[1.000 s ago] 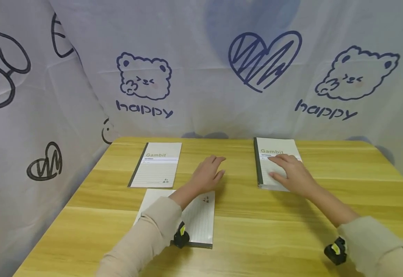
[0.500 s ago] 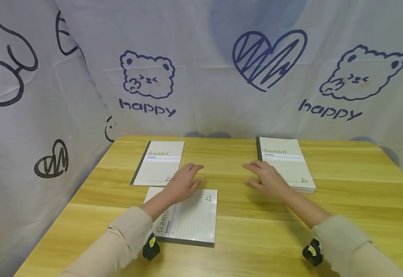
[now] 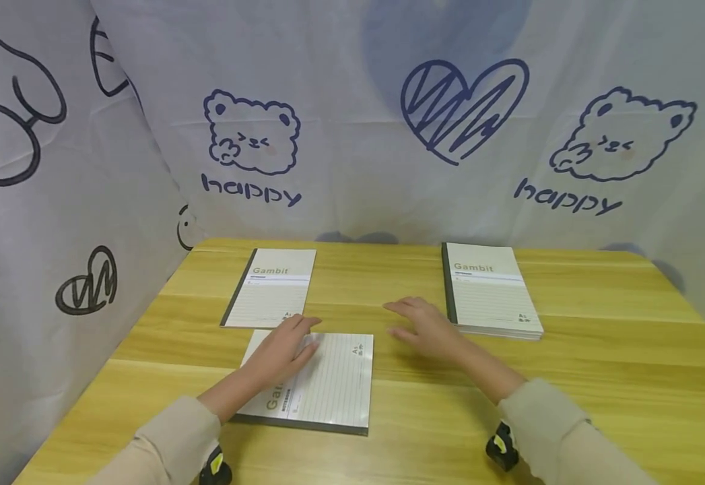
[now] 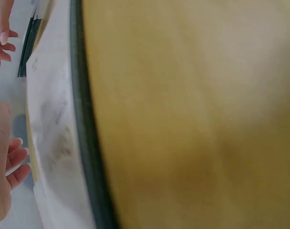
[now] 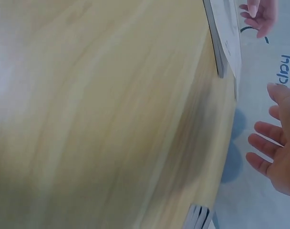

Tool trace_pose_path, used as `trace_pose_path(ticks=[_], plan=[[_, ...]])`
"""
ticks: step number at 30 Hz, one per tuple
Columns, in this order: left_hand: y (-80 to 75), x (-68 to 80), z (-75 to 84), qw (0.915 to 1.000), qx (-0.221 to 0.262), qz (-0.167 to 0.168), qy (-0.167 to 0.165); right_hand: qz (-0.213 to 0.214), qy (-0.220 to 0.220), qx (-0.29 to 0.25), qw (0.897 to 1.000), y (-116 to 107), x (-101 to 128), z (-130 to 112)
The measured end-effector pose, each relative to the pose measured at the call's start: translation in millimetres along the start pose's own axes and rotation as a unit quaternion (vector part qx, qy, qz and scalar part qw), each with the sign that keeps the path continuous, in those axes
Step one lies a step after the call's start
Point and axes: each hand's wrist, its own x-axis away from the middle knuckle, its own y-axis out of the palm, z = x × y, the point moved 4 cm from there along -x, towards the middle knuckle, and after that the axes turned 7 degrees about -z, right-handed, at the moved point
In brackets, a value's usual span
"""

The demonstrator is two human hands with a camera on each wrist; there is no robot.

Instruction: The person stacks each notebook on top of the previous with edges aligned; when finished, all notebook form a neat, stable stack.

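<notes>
My left hand hovers over the near notebook, its fingers loosely extended and holding nothing. That notebook lies sideways, its dark spine toward me, and the hand and wrist hide part of its left side. Behind it a second Gambit notebook lies with its spine at the left. My right hand is held over the wood between the near notebook and a stack of notebooks at the back right; its fingers are relaxed and grip nothing. In the right wrist view the right hand shows spread fingers.
The wooden table reaches back to a white cloth printed with bears and hearts. More of that cloth hangs along the left side. Black wrist cameras sit under both cuffs, the right one close over the tabletop.
My right hand has left the notebook stack and moved left and slightly toward me. The left hand has drawn back left and nearer, over the sideways notebook. All the notebooks stay in place.
</notes>
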Motion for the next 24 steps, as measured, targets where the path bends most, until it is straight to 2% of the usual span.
trace_pose_path(ticks=[7,10,19,24], plan=[[4.0,30.9,-11.4,1.0,-0.009,0.003,0.002,-0.044,0.026,-0.068,0.996,18.9,-10.6,-6.2],[3.8,45.9,-17.4,0.9999,-0.008,0.01,-0.007,-0.057,0.022,-0.085,0.995,26.7,-15.4,-9.0],[4.5,81.6,-35.7,0.9963,-0.02,0.082,-0.016,-0.058,0.0,-0.07,0.996,44.2,-23.9,-14.3],[6.6,93.7,-44.4,0.9946,-0.033,0.093,-0.031,-0.053,0.0,-0.056,0.997,50.7,-27.9,-16.6]])
